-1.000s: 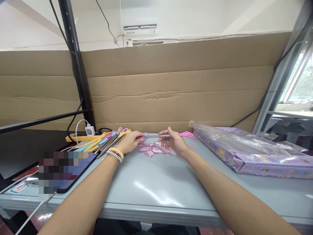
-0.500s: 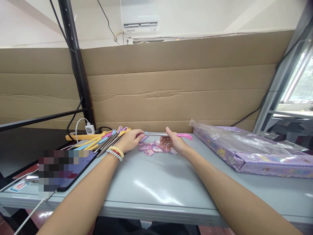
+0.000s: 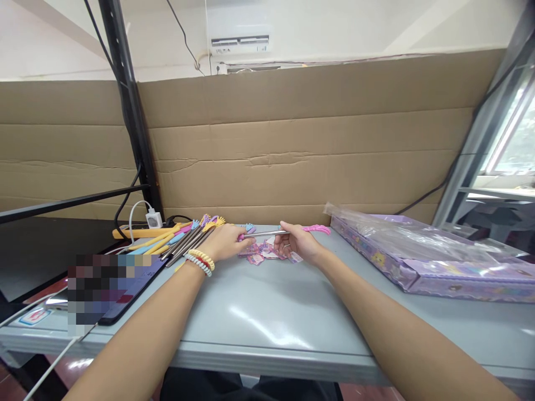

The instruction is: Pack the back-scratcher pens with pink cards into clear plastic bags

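A back scratcher with a metal rod [image 3: 267, 233] and a pink end [image 3: 317, 229] spans my two hands. My right hand [image 3: 297, 243] has its thumb and fingers closed around the rod near the pink end. At the other tip, my left hand [image 3: 225, 243] pinches a small pink part. Bead bracelets [image 3: 201, 260] circle my left wrist. Under the rod, small pink printed tags [image 3: 257, 256] lie scattered on the grey table [image 3: 267, 306]. A bluish-purple piece [image 3: 250, 228] shows just behind my left fingers, its shape partly hidden.
Several back scratchers [image 3: 190, 239] with coloured hand-shaped ends lie bundled at the left. Nearer is a phone [image 3: 134, 292], partly blurred, with a white cable. A purple box [image 3: 407, 278] under clear plastic film [image 3: 418, 239] stands right. Cardboard [image 3: 309, 133] walls the back.
The rod has tilted, its left end now lower, and a pink part shows at my left fingertips. My left hand has shifted slightly lower; my right hand keeps its grip.
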Demonstrator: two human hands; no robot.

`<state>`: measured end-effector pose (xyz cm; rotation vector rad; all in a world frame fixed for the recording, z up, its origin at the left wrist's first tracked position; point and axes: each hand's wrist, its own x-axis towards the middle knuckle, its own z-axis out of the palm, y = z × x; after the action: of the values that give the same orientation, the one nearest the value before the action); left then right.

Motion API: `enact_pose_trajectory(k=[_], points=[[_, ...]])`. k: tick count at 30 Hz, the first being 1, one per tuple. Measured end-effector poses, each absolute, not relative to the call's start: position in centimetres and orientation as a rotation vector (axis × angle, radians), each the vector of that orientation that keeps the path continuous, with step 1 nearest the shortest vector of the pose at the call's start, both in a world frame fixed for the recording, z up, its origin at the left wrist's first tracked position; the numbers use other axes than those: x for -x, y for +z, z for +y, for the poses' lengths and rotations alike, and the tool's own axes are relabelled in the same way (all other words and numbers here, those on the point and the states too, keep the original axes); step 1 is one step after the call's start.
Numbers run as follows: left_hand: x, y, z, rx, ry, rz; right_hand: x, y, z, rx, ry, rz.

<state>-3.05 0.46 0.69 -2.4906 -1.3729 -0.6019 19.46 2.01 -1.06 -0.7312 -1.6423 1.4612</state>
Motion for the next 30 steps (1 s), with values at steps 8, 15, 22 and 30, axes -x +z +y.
enact_pose_trajectory(k=[8,15,22,30], points=[[2.8,0.3,0.7,2.426,-0.433,-1.462,-19.4,-1.5,2.1,0.711,1.329,-1.715],[2.5,0.8,0.1,2.473,-0.399,-1.480,-19.4,-1.1,1.6,0.772,1.222,-1.780],[2.5,1.0,-0.2,2.574,-0.410,-1.461,-19.3,-0.2,0.5,0.813,1.134,-1.867],[2.5,0.7,-0.1,2.697,-0.660,-1.281,-19.5,-1.1,2.0,0.805,1.208,-1.673]])
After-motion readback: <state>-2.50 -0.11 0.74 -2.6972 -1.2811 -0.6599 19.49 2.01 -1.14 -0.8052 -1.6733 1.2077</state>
